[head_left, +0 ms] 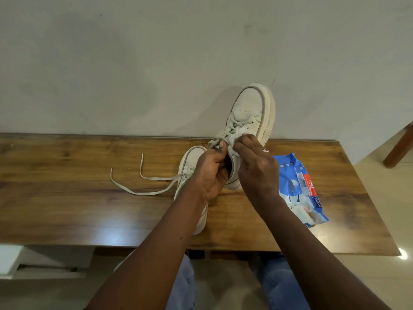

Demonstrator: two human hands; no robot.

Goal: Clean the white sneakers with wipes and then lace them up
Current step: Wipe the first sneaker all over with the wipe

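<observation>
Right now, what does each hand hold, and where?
Left hand grips the raised sneaker at its opening; right hand pinches a wipe against its laces.

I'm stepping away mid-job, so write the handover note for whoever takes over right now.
Left hand: grips the raised sneaker near its collar, toe pointing away.
Right hand: pinches a wipe against that sneaker's lace area.
Second sneaker: lies on the table under the left arm, its laces loose and trailing left.
Pack: on the table, to the right.
Done: the raised sneaker is being wiped; how much is clean cannot be told.
Left: finish wiping it, probably wipe the second sneaker too, then lace both up.
</observation>
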